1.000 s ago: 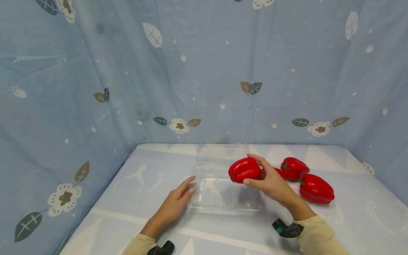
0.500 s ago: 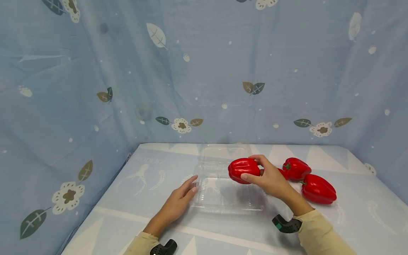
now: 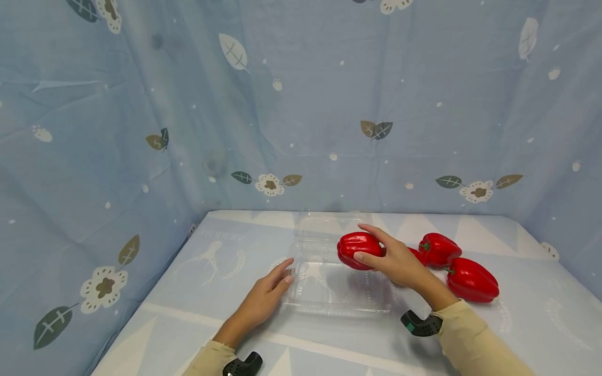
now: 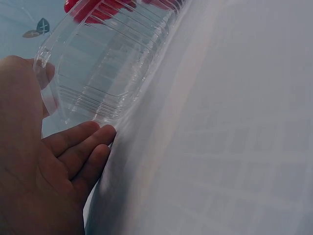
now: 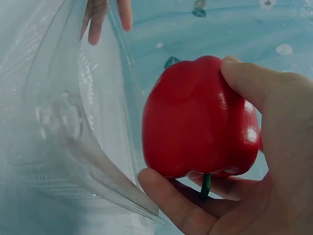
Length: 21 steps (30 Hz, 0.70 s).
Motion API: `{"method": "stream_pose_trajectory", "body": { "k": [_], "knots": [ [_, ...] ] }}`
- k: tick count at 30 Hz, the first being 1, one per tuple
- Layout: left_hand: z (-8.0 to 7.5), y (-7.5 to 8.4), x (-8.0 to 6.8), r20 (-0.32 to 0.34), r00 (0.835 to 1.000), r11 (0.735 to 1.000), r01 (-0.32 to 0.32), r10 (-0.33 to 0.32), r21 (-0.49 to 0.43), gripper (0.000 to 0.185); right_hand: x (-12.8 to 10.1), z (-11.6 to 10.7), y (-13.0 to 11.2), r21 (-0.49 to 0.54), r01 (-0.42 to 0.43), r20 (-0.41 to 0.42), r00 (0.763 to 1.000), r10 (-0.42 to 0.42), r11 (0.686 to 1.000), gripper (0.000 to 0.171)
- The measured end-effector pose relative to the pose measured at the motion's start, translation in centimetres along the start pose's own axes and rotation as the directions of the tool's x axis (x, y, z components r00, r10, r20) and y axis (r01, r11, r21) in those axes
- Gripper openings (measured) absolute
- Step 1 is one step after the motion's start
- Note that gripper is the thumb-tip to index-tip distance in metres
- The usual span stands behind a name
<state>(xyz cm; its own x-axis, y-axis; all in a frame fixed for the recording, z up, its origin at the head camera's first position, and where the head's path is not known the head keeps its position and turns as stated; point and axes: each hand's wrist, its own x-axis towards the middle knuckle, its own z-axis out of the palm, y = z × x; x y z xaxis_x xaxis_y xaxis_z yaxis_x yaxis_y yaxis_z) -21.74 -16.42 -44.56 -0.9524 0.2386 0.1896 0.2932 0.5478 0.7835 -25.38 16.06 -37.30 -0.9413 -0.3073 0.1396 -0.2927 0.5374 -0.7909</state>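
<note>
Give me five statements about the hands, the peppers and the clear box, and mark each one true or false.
1. The right hand holds a red pepper above the clear box. True.
2. The left hand grips a pepper. False: it holds none; its fingers touch the box's edge.
3. The held pepper's stem is green. True.
4. The box already holds two peppers. False: nothing lies in it.
5. Other peppers lie on the table on the right-hand side. True.
</note>
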Motion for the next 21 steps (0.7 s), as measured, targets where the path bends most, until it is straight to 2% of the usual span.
{"method": "stream_pose_trajectory", "body": {
  "k": [5,12,21],
  "knots": [
    [0.00,-0.10,0.03,-0.005,1.000,1.000,-0.008,0.008,0.001,0.046,0.06,0.01,0.02,0.001,0.007,0.036,0.999,-0.007,1.000,0.071],
    [0.06,-0.08,0.06,-0.001,1.000,1.000,-0.015,0.015,-0.001,0.048,0.06,-0.05,0.04,0.044,-0.013,0.086,0.996,0.009,0.999,0.081],
    [0.06,-0.06,0.01,-0.001,1.000,1.000,-0.013,0.013,0.004,0.048,0.25,0.03,0.04,0.017,0.043,0.095,0.994,-0.044,0.999,0.086]
  ]
}}
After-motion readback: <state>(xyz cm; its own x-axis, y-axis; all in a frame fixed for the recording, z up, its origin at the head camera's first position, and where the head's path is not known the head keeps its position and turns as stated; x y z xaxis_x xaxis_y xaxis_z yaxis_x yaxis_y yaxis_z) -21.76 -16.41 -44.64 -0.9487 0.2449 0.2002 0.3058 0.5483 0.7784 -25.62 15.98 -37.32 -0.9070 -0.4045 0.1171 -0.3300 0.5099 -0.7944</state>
